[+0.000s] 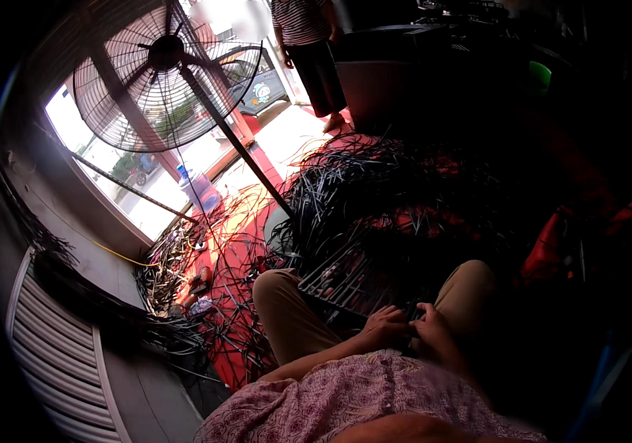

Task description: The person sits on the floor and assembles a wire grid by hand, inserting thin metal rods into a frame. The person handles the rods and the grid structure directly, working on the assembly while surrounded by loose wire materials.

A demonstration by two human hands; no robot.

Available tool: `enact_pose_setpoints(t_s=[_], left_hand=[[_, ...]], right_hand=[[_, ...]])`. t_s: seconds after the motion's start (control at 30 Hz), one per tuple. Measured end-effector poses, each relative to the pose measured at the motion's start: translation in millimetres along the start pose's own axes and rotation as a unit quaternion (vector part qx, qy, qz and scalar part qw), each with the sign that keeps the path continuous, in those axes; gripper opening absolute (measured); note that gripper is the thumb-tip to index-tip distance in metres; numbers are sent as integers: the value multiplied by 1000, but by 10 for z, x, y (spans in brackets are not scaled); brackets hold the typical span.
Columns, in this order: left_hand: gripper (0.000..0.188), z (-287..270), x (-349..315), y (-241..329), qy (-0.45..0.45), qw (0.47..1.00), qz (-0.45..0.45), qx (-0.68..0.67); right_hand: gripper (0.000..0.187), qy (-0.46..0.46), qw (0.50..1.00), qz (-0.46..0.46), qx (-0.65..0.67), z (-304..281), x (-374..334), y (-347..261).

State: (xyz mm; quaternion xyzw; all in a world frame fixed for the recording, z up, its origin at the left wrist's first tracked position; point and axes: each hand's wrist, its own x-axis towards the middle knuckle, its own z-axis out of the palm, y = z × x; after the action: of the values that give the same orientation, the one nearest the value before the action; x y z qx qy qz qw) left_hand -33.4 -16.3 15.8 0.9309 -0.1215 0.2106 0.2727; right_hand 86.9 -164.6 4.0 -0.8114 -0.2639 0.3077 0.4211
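Close together between my knees are my left hand (384,326) and my right hand (432,326), at the near edge of a dark slatted frame (342,284). My left hand has its fingers curled over a dark part there. On the right, my fingers are bent inward, with the thumb side up. What either hand pinches is lost in shadow. Thin pale bars cross the frame, which rests between my tan trouser legs. Beyond it lies a big tangled heap of long black strips (375,173).
A large black stand fan (167,55) leans over the red floor (246,210). A clear blue-tinted water bottle (199,190) stands by the bright doorway. One person (308,37) in a striped top stands beyond the heap. A slatted metal rack (61,354) is at left, red objects (544,247) at right.
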Motion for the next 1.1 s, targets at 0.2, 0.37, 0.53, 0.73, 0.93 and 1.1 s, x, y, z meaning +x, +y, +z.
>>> enact_pose_setpoints(t_s=[0.2,0.37,0.53,0.73,0.93,1.1], left_hand=[[23,85,-122,-77,68,998,11,-3],[25,100,-185,-124,49,999,9,-4],[26,75,-194,-32,58,998,2,8],[23,99,-206,-34,46,998,2,34],[21,120,-250,-52,72,997,11,2],[23,85,-212,-7,68,998,11,4]], right_hand=[[61,-66,998,19,16,-19,109,37],[60,-86,996,4,-2,124,371,324],[61,-53,998,-8,42,223,449,561],[64,-46,990,-23,131,215,380,531],[62,-43,997,15,61,189,357,345],[62,-15,999,1,48,205,344,430]])
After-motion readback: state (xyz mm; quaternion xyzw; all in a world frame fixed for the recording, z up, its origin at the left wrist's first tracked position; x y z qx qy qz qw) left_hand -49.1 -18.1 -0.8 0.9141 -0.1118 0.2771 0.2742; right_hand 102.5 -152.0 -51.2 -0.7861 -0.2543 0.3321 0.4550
